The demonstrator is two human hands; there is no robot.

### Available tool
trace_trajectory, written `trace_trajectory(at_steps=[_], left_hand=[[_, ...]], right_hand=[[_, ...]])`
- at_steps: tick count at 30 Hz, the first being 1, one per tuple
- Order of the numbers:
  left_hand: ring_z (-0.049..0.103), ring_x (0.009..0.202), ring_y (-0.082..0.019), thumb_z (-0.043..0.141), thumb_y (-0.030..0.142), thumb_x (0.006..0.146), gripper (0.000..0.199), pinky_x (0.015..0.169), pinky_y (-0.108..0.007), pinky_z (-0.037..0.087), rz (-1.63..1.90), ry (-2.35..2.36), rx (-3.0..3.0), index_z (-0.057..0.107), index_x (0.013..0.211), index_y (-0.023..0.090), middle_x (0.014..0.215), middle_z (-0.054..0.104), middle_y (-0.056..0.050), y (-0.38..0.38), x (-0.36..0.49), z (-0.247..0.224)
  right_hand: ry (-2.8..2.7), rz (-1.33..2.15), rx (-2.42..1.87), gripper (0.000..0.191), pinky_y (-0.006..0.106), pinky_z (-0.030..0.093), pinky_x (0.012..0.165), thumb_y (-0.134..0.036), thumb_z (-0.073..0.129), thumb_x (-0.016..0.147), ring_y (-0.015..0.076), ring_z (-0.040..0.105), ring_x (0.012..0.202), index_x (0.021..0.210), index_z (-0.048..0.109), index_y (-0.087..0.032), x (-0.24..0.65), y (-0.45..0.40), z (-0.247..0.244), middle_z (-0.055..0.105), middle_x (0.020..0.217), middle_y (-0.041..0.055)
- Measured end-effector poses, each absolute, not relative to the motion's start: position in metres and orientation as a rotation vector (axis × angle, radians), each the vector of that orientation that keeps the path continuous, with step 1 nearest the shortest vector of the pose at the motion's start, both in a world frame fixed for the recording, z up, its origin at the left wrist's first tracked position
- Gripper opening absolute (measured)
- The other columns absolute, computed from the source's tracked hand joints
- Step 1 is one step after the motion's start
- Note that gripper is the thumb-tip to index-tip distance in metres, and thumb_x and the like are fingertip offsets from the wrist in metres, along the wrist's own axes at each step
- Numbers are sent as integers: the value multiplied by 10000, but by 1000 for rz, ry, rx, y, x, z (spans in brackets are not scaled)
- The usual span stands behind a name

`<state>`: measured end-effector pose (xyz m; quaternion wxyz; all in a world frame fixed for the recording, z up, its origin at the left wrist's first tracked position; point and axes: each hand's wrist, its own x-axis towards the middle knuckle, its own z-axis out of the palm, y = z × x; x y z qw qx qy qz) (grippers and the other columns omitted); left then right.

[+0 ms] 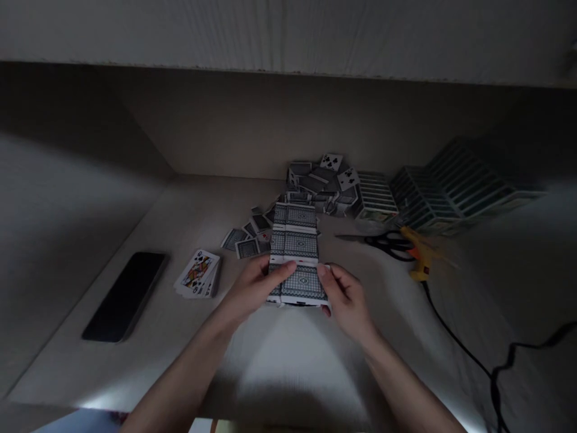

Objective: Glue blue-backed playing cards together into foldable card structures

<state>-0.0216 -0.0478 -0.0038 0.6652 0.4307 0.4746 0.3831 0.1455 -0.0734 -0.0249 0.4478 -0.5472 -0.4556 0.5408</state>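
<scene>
A stepped structure of playing cards (301, 243), patterned backs facing up, lies at the middle of the table. My left hand (255, 287) grips its near left edge, the thumb resting on top. On the near right edge my right hand (345, 296) holds it, thumb at the corner and fingers partly beneath. Loose cards (247, 248) are scattered just to the left of the structure. Behind it is a heap of cards (318, 180), two of them face up. A pile of face-up cards (198, 273) with a queen on top sits left of my left hand.
A black phone (125, 297) lies at the left. Black scissors (390, 243) and a yellow glue gun (421, 255) with a black cable (455, 337) are at the right. Ridged card structures (469, 180) stand at the back right. A shelf edge (288, 73) hangs overhead.
</scene>
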Motion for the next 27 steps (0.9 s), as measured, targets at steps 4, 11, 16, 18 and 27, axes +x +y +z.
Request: trace_trajectory(at_steps=[4, 11, 16, 18, 27], left_hand=[[660, 906, -230, 762, 359, 671, 363, 820, -307, 498, 731, 1009, 983, 727, 962, 145, 938, 744, -63, -48, -26, -3], [683, 843, -237, 753, 321, 662, 277, 857, -353, 504, 903, 1026, 826, 740, 860, 128, 855, 753, -68, -49, -21, 1], [693, 836, -241, 794, 336, 610, 296, 883, -367, 501, 1039, 1031, 712, 740, 821, 136, 843, 753, -68, -48, -27, 6], [691, 809, -243, 803, 377, 594, 320, 845, -364, 510, 1038, 1027, 749, 738, 798, 139, 813, 750, -67, -49, -32, 4], [651, 759, -198, 739, 410, 694, 245, 765, -292, 499, 583, 825, 1285, 751, 734, 169, 760, 739, -34, -51, -43, -14]], right_hand=[[-1132, 1310, -1344, 449, 188, 331, 324, -609, 525, 816, 72, 401, 399, 637, 508, -198, 146, -72, -25, 406, 496, -64], [-1039, 1471, -1225, 481, 211, 375, 374, -676, 467, 810, 91, 448, 410, 721, 524, -206, 149, -66, -39, 497, 510, -54], [-1031, 1465, -1244, 458, 240, 483, 559, -653, 503, 804, 134, 591, 637, 850, 588, -205, 156, -57, -57, 653, 763, 21], [-1014, 1463, -1246, 460, 264, 508, 666, -641, 536, 789, 167, 628, 795, 940, 606, -212, 157, -55, -61, 683, 904, 47], [-996, 1386, -1121, 626, 399, 486, 887, -640, 574, 751, 243, 535, 1190, 1262, 503, -287, 172, -51, -64, 604, 1259, 60]])
